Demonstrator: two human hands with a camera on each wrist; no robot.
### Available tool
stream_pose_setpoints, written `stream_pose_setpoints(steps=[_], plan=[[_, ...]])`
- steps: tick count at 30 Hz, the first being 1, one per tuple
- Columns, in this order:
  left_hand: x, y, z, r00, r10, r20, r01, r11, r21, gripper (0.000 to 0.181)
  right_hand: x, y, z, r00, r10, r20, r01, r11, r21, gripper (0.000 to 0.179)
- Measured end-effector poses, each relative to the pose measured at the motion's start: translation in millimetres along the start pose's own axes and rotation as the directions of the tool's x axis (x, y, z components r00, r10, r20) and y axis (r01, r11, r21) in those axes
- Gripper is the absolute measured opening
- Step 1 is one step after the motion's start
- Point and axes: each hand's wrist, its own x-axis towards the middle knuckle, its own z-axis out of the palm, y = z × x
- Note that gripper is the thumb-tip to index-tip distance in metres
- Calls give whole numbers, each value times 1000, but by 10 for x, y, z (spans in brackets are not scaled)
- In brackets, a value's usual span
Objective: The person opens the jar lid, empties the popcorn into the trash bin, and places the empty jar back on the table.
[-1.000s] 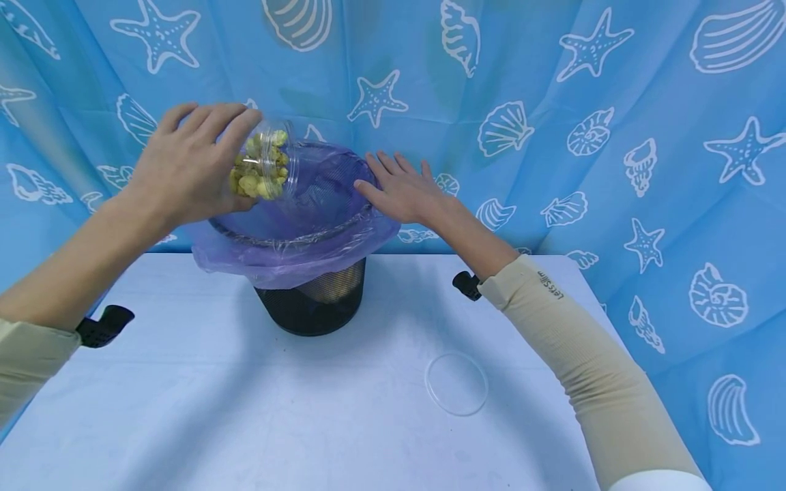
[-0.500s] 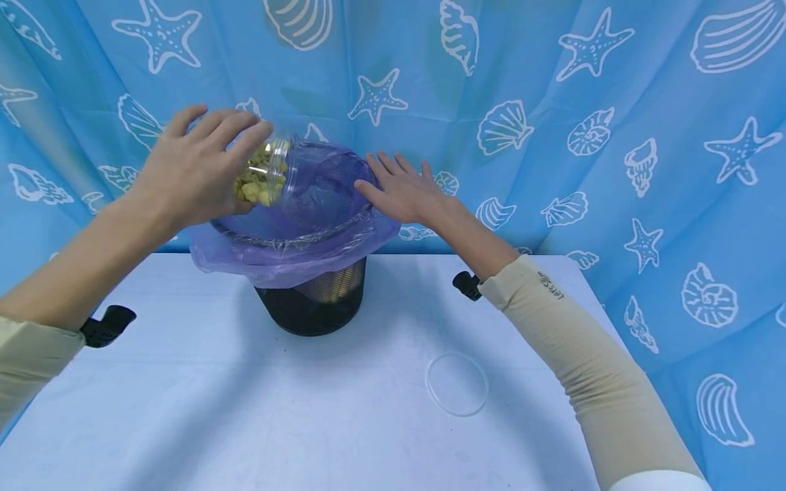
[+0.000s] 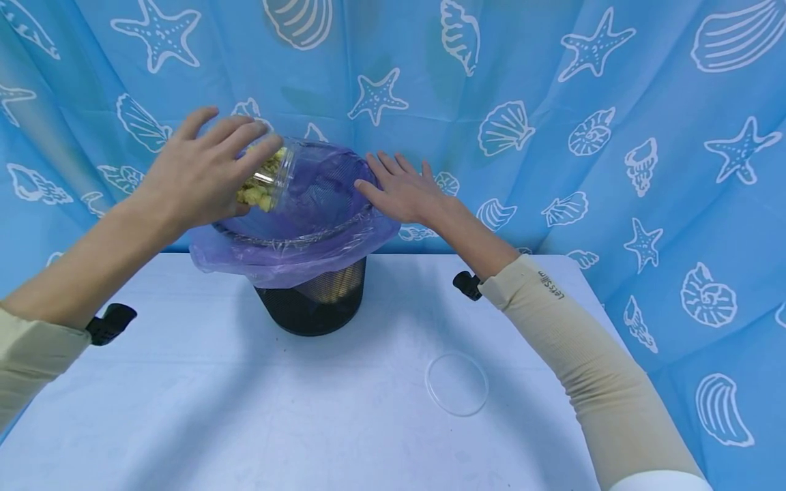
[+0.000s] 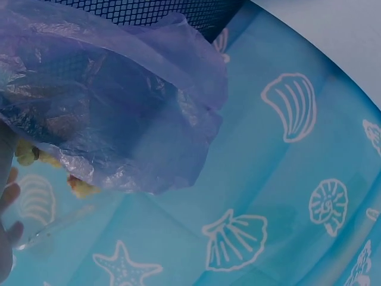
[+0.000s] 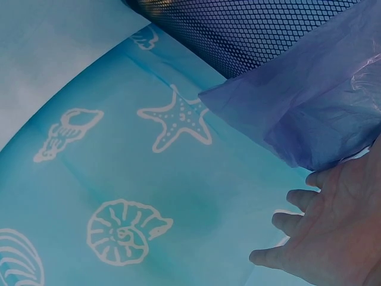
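Note:
My left hand (image 3: 205, 170) grips a clear plastic jar (image 3: 285, 170), tipped on its side with the mouth turned right over the bin's opening. Inside the jar are yellow popcorn pieces (image 3: 258, 194), partly hidden by the fingers. A black mesh bin (image 3: 313, 307) stands on the table, lined with a thin purple bag (image 3: 295, 262) folded out over its rim. My right hand (image 3: 405, 187) lies with straight, spread fingers against the bag at the bin's right rim. In the left wrist view the bag (image 4: 131, 119) covers much of the jar; popcorn (image 4: 82, 187) shows below its edge.
On the white table (image 3: 344, 423) a clear ring-like round lid (image 3: 456, 384) lies in front of my right forearm. A blue curtain (image 3: 417, 41) with white shell and starfish prints hangs right behind the bin. Black wrist mounts (image 3: 110, 324) stick out from both sleeves.
My left hand has shifted slightly right and down, tilting the jar further into the bin's opening. The popcorn shifts inside the jar. My right hand stays in place.

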Motion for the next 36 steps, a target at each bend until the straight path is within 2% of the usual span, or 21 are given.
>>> stream_pose_setpoints(steps=[10,18,31,36], plan=[[-4,2,26,999,32,14,-32,999,19,117,6,-2,-2,1000,1,1,-1,1000,-8,74],[12,18,38,999,28,35,-29,1000,7,112,8,7,3,1000,3,1,-3,1000,-8,74],[19,14,49,999,37,10,-37,999,11,117,26,13,4,1000,7,3,-7,1000,-6,74],[20,12,60,999,33,20,-34,999,17,119,26,12,-2,1000,5,6,-5,1000,-5,74]])
